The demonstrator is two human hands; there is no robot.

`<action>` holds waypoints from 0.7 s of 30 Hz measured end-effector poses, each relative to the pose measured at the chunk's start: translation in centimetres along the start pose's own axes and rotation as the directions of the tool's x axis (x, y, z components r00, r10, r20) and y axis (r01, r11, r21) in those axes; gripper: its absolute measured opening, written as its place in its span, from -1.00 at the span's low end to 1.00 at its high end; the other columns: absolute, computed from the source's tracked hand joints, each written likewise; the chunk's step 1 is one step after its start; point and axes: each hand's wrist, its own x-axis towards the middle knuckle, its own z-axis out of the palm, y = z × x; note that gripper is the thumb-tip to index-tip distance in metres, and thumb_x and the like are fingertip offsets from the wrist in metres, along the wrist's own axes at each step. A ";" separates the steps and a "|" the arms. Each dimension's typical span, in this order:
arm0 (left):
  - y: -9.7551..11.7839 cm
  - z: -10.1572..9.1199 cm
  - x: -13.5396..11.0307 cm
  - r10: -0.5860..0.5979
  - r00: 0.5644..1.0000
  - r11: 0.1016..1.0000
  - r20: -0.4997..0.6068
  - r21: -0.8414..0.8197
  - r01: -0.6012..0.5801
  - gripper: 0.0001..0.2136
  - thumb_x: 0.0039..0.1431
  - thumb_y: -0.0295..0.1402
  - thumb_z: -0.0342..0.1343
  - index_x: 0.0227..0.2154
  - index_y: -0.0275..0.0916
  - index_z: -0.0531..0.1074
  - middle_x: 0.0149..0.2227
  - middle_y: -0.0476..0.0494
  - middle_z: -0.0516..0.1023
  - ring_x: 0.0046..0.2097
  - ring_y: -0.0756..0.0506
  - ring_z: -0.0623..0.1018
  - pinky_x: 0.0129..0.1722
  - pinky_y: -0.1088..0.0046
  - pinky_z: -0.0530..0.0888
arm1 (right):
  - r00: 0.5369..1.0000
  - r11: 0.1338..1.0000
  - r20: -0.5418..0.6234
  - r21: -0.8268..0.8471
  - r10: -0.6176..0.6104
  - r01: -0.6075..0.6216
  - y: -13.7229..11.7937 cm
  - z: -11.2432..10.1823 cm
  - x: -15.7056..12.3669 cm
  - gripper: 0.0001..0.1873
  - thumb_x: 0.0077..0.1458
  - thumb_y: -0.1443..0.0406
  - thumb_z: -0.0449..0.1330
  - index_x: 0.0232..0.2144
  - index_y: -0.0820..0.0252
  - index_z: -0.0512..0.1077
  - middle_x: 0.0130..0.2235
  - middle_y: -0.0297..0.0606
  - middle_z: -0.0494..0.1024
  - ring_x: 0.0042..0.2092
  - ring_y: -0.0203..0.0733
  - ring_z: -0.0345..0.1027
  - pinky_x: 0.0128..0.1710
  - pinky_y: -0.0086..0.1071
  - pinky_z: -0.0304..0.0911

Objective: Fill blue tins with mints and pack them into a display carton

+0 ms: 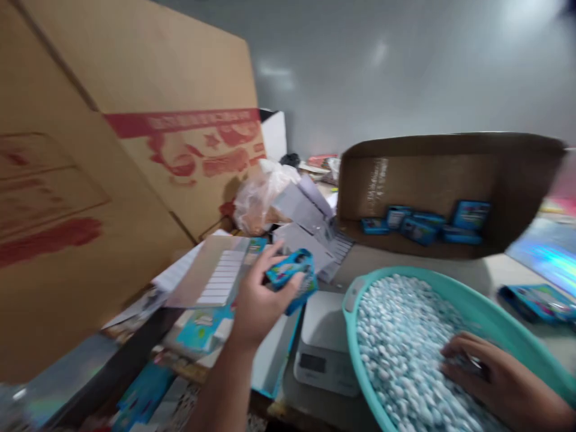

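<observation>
Right hand [483,375], lower right of the frame: lies palm down on a heap of small pale blue-and-white beads [400,336], fingers curled into them; motion blur hides whether it clutches anything. Basin [504,327], teal plastic, lower right: holds the beads and is filled nearly to the rim. Left hand [258,300], lower centre, forearm rising from the bottom edge: fingers and thumb closed around a small blue box [292,276], held in the air just left of the basin rim and above the scale. Scale [324,342], white with a dark display, bottom centre: stands on the table [450,264], touching or just beside the basin's left wall. Open cardboard box [450,162], right of centre, lying on its side: several more blue boxes [423,225] inside. One blue packet [535,300], far right, on the table. Large carton [112,150] with red print: fills the left side. Clear plastic bag [261,192] and loose papers [310,222]: centre, behind the left hand.
</observation>
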 end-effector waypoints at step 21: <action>-7.4 4.4 1.1 0.083 0.766 0.996 0.638 -0.062 -0.056 -0.66 -0.05 -0.08 0.33 -0.23 -0.11 0.52 0.24 -0.18 0.41 0.22 -0.31 0.45 0.16 0.03 0.45 | 0.996 0.994 0.013 0.060 0.090 -0.091 -3.3 -1.5 -0.4 -0.90 0.11 0.21 0.26 -0.31 0.07 0.51 -0.28 -0.22 0.55 -0.28 -0.06 0.41 -0.26 -0.16 0.34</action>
